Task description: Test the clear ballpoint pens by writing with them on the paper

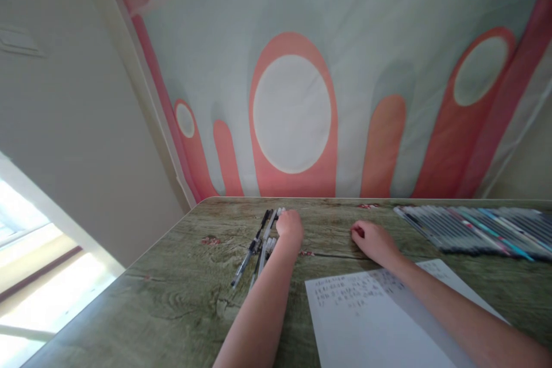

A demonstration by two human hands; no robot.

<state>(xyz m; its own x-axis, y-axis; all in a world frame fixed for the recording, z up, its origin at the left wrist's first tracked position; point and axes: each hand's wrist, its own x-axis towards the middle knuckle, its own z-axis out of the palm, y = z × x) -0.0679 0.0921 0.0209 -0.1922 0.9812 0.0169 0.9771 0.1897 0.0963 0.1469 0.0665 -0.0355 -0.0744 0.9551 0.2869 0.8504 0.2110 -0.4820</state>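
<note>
My left hand is curled at the upper end of a small pile of pens on the wooden table. Its fingers are closed, and the back of the hand hides what they hold, if anything. Black-capped and white-capped pens stick out to the left of this hand and from under the forearm. My right hand rests on the table, loosely curled in a fist, with nothing visible in it. Below it, the right forearm crosses a sheet of white paper with handwritten lines near its top.
A long row of pens, mostly grey with a few blue, white and red ones, lies side by side at the right back of the table. A wall covering with pink arches stands behind. Bright light enters at the left.
</note>
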